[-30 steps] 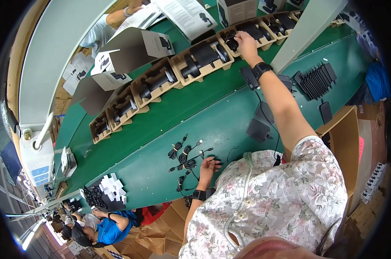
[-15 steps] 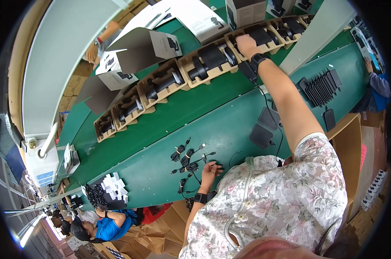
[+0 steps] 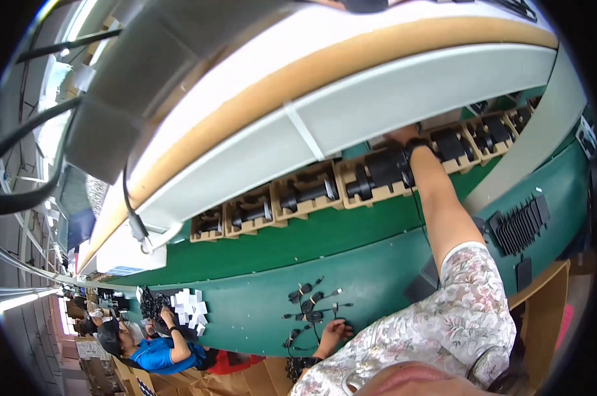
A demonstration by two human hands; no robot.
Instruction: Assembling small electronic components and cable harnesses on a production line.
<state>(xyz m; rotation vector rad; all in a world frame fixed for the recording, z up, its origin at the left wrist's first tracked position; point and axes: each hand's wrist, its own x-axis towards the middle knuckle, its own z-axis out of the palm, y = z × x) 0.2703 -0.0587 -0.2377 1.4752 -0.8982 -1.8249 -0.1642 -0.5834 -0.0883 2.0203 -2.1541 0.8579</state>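
Note:
My right arm stretches forward over a row of brown moulded trays [image 3: 376, 200] holding black device parts. My right hand [image 3: 402, 134] is beyond the tray row, shadowed beneath the shelf edge; its fingers are mostly hidden. A black band [image 3: 415, 144] circles that wrist, and a thin black cord [image 3: 420, 210] hangs beside the forearm. On the green table [image 3: 246, 300], my left hand [image 3: 335, 333] rests near my body with loosely curled fingers apart. Just left of it lie several tied bundles of black cable [image 3: 306, 305] with plugs.
A pale shelf with a wooden edge [image 3: 351, 56] crosses above the trays. At the right stands a row of black flat pieces [image 3: 519, 224] beside a white post [image 3: 533, 158]. Small white boxes [image 3: 189, 307] lie at the left, near a person in blue [image 3: 157, 353].
My right hand has left the inside of a tray and moved farther back, beneath the shelf. The view has tilted upward, bringing the shelf across it. My left hand stays by the cables.

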